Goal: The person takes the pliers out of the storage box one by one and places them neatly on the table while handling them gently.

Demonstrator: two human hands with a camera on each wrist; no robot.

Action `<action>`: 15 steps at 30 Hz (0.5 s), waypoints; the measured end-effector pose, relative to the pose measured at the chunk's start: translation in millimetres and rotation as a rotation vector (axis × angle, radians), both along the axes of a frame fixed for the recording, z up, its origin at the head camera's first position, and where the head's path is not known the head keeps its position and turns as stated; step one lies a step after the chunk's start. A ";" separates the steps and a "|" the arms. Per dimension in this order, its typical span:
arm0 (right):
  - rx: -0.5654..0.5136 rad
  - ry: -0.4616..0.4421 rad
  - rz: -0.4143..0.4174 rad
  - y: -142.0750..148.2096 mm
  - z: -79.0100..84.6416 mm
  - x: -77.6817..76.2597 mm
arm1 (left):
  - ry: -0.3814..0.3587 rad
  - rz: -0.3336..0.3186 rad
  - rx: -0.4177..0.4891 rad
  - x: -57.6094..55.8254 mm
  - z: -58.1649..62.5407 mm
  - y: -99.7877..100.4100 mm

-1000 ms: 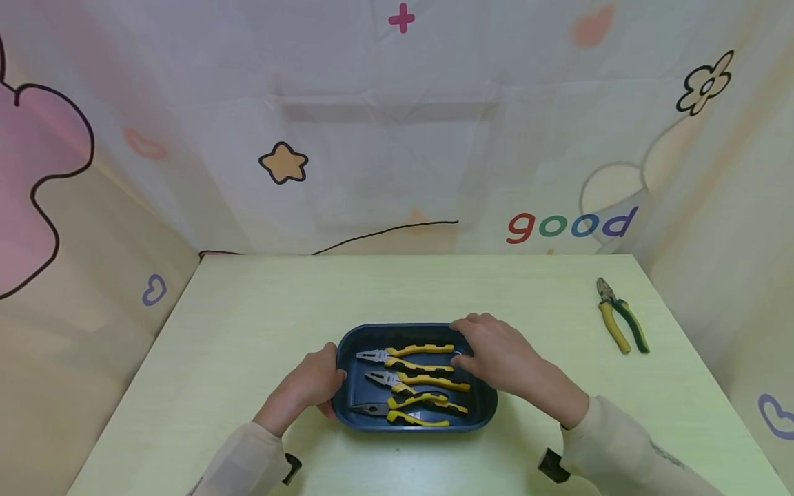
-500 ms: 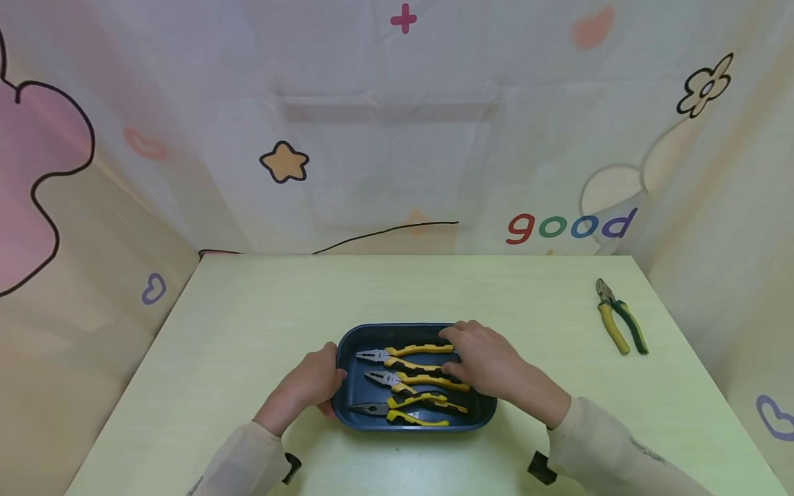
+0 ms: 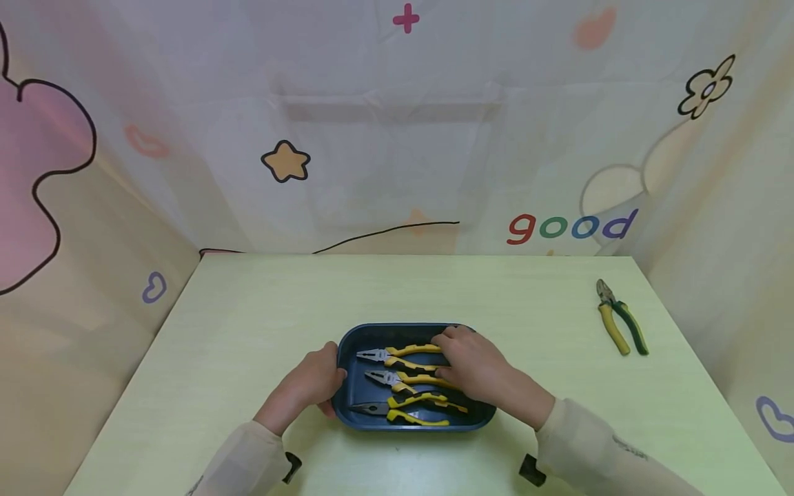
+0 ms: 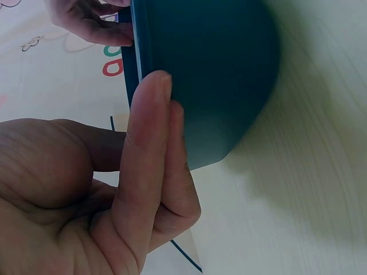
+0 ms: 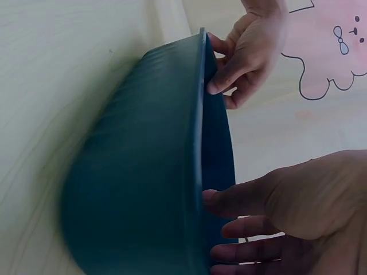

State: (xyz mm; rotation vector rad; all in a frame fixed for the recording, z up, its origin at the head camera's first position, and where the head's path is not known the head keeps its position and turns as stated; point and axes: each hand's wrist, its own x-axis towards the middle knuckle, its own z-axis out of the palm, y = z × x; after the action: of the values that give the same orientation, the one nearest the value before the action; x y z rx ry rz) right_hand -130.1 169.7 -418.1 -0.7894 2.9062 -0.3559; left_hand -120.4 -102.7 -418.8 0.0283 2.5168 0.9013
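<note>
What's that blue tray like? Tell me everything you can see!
The blue tray is oblong, with rounded corners and a thin rim. It looks like smooth plastic. It seems to sit on the pale table, open side up. Three pliers with yellow-and-black handles lie inside. The left hand pinches its left end; the right hand reaches over its right end, perhaps without touching.

I count my two hands (image 3: 317, 376), one tray (image 3: 414, 429), three pliers (image 3: 391, 353) inside, one loose pair (image 3: 613, 301) toward two o'clock.
</note>
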 end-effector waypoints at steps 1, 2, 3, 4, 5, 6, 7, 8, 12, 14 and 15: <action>0.001 0.002 0.003 -0.5 -1.1 -0.3 | 0.000 0.000 -0.001 0.0 -0.1 0.0; 0.002 0.004 0.005 -1.1 -2.3 -0.8 | -0.003 0.002 -0.002 -0.2 -0.6 -0.2; 0.002 0.009 0.006 -1.6 -3.6 -1.4 | -0.005 0.005 -0.004 -0.2 -0.8 -0.2; 0.002 0.012 0.007 -2.1 -4.5 -2.0 | -0.007 0.005 -0.006 -0.3 -0.8 -0.2; 0.004 0.016 0.008 -2.6 -5.7 -2.6 | -0.008 0.005 -0.007 -0.4 -0.7 -0.2; 0.007 0.019 0.009 -3.4 -6.1 -3.1 | -0.009 0.005 -0.009 -0.7 -0.7 -0.3; 0.008 0.021 0.011 -4.1 -6.6 -3.5 | -0.009 0.004 -0.008 -0.9 -0.8 -0.5; 0.011 0.024 0.011 -4.8 -7.5 -3.9 | -0.010 0.005 -0.008 -1.0 -1.2 -0.6; 0.018 0.035 0.017 -7.6 -9.6 -5.1 | -0.008 0.004 -0.007 -1.1 -1.1 -0.7; 0.027 0.039 0.019 -8.8 -11.2 -5.9 | -0.009 0.006 -0.008 -0.9 -0.7 -0.6; 0.028 0.040 0.020 -9.5 -11.7 -6.2 | -0.010 0.007 -0.010 -0.8 -0.4 -0.5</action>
State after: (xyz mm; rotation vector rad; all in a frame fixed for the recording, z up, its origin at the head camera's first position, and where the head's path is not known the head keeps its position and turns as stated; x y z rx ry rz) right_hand -136.3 160.2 -429.9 -0.8307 2.9310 -0.3003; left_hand -121.1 -103.1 -419.2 0.0114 2.5131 0.8894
